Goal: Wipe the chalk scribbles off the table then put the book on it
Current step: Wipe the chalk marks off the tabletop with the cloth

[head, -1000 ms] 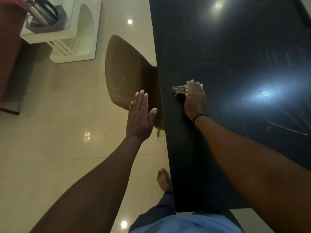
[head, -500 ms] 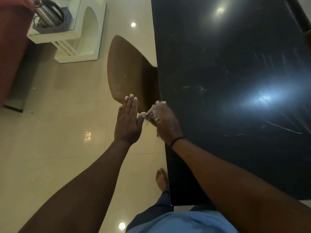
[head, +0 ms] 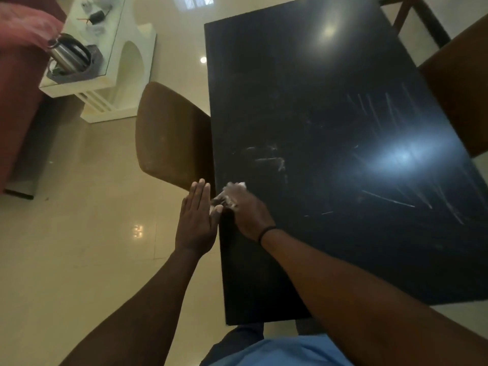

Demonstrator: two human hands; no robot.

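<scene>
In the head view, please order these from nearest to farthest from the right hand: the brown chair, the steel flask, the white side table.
From the right hand:
1. Brown chair, just left of the black table's edge.
2. White side table, far left on the floor.
3. Steel flask, on that table's left end.

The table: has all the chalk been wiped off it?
No, white chalk streaks still mark the table beyond the right hand.

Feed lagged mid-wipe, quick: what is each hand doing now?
Left hand: open, flat, empty, beside the black table's edge.
Right hand: closed on a crumpled whitish cloth at that edge.
</scene>
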